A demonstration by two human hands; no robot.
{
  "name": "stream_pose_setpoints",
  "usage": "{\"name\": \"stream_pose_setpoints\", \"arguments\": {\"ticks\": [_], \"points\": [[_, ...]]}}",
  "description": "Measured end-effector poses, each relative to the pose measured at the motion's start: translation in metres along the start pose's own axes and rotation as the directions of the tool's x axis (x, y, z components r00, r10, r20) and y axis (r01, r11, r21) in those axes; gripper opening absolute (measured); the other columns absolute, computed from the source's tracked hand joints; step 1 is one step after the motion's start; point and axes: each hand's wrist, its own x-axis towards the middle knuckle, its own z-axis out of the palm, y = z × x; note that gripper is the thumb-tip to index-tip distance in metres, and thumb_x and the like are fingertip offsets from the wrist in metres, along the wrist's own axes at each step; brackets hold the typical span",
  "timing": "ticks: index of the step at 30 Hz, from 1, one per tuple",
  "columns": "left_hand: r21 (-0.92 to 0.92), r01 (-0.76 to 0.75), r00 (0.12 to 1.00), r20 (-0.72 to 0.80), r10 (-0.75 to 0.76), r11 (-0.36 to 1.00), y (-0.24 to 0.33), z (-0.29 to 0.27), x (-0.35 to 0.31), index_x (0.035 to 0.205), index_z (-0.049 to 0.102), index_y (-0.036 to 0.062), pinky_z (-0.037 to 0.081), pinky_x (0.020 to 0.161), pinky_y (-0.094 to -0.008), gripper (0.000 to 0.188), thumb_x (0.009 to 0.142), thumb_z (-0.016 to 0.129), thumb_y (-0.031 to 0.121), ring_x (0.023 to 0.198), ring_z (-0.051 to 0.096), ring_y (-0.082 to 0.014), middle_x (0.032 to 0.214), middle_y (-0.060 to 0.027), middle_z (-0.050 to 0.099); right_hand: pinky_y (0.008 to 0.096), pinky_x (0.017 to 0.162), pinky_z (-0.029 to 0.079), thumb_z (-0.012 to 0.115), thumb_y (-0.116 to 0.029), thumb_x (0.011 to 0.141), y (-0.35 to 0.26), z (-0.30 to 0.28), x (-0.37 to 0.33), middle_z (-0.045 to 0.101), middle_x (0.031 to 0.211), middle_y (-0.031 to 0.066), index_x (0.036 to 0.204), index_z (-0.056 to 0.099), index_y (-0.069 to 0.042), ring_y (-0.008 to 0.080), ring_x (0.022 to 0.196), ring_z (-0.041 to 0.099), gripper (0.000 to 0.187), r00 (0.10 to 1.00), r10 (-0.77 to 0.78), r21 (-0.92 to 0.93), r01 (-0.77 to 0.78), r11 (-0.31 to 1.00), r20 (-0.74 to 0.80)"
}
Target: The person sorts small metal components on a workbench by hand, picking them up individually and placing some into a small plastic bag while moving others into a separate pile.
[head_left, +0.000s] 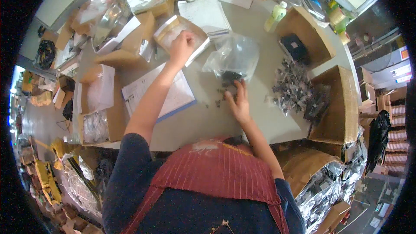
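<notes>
My left hand (183, 45) is over a small open carton (202, 48) with a white rim and clear plastic in it. Its fingers are curled together, and what they hold, if anything, is hidden. On the grey table, my right hand (238, 102) has thumb and fingers apart. Its fingertips are next to small black parts (229, 76) at the near end of a clear plastic bag (236, 54). A few loose dark bits (218, 103) lie left of that hand. A clipboard with printed sheets (180, 97) lies partly under my left forearm.
To the right, a heap of small bagged black parts (294, 86) spreads between two tipped cardboard boxes (340, 104). A green-white bottle (276, 16) stands behind. Papers (203, 15) lie at the back. Opened cartons (138, 37) crowd the left, with a box of clear bags (96, 125) nearer.
</notes>
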Motion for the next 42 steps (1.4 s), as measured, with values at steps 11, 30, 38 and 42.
{"name": "stream_pose_setpoints", "arguments": {"ticks": [11,30,38,42], "points": [[0.251,0.123,0.92,0.334,-0.205,0.96,-0.092,0.017,0.005,0.089,0.072,0.0028,0.053,0.082,-0.0433,0.018,0.08,0.065,0.017,0.09,0.067,-0.0384,0.095,-0.0211,0.071,0.0357,0.101,0.046,0.06,-0.009,0.096,0.104,-0.13,-0.016,0.06,0.132,0.018,0.115,0.065,0.002,0.0291,0.122,0.057,0.023,0.986,0.076,-0.024,-0.08,0.996,-0.151],[-0.587,0.541,0.841,0.378,-0.387,0.602,0.132,-0.07,-0.143,0.093,0.072,0.0048,0.049,0.081,-0.0293,0.018,0.086,0.071,0.021,0.087,0.063,-0.0129,0.089,-0.0029,0.07,0.0254,0.078,0.05,0.07,-0.005,0.09,-0.094,-0.026,0.034,0.065,0.1,0.0047,0.107,0.061,-0.004,0.0133,0.089,0.062,0.02,0.909,0.092,0.613,-0.346,0.71,0.406],[-0.371,0.51,0.86,0.208,-0.466,0.776,0.114,-0.055,-0.219,0.107,0.06,0.0018,0.054,0.078,-0.035,0.038,0.079,0.079,0.018,0.081,0.066,-0.0239,0.088,-0.0089,0.069,0.0286,0.064,0.045,0.061,0.001,0.092,-0.119,-0.041,0.018,0.061,0.086,0.0067,0.095,0.065,0.001,0.0175,0.073,0.058,0.005,0.884,-0.395,0.275,0.326,0.904,0.251],[-0.342,0.396,0.911,0.266,-0.316,0.852,0.123,-0.072,-0.202,0.111,0.059,0.0039,0.053,0.076,-0.0381,0.036,0.083,0.074,0.021,0.085,0.067,-0.0282,0.086,-0.0119,0.069,0.0308,0.074,0.049,0.062,0.003,0.09,-0.107,-0.029,0.009,0.062,0.089,0.0097,0.114,0.065,0.002,0.02,0.076,0.059,0.024,0.795,-0.531,0.226,0.482,0.846,0.294]]}}
